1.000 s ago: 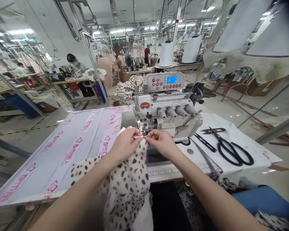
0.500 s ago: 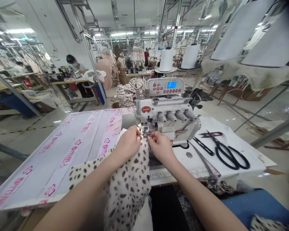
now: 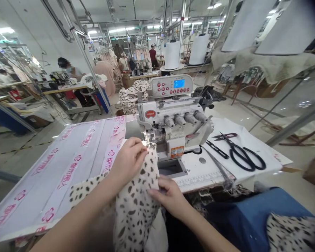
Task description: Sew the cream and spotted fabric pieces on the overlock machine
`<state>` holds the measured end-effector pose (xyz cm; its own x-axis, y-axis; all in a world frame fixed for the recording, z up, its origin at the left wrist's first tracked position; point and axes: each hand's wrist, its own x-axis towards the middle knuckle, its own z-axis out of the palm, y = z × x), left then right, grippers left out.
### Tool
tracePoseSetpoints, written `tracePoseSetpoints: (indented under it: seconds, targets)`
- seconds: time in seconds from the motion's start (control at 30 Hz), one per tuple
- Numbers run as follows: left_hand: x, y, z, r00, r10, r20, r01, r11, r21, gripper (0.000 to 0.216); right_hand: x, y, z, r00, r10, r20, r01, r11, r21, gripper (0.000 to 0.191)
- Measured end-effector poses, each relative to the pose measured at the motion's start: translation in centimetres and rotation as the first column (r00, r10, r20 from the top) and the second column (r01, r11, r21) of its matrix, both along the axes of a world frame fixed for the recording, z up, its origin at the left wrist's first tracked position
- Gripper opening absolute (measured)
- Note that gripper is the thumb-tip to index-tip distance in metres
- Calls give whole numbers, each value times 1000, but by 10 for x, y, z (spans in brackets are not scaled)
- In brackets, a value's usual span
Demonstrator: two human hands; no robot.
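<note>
The spotted cloth (image 3: 135,206) hangs down in front of us. It is cream with dark brown spots, and its top end sits just by the presser foot (image 3: 153,135) of the overlock sewing machine (image 3: 173,119). Our left hand (image 3: 127,161) curls over the top of the cloth, and its fingers pinch the edge close beside the foot. Our right hand (image 3: 169,197) is lower down, with its fingers a bit spread and lying on the side of the cloth, not pinching.

A flap of the cloth lies to the left on a clear plastic sheet (image 3: 76,164) with pink writing on it (the words are hard to read from here). On the right of the machine, a white sheet of paper (image 3: 252,147) holds big black scissors (image 3: 245,157) and small thread snips (image 3: 224,136). A ruler (image 3: 196,182) runs along the table's front edge.

Behind the machine is a heap of spotted cloth (image 3: 131,96), and two big white thread cones (image 3: 172,55) stand farther back. At the lower right, more spotted cloth (image 3: 291,232) lies on something blue (image 3: 252,213). In the upper left of the frame, a co-worker (image 3: 68,68) sits at a table.
</note>
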<state>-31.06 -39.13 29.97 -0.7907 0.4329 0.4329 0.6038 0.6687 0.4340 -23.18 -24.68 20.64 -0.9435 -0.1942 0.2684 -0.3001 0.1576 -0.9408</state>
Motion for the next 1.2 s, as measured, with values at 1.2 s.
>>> tracePoseSetpoints:
  seconds: [1.2]
  targets:
    - [-55, -10, 2, 997, -14, 78, 30, 979, -200, 10, 45, 9, 5, 993, 74, 96, -64, 992, -111, 33]
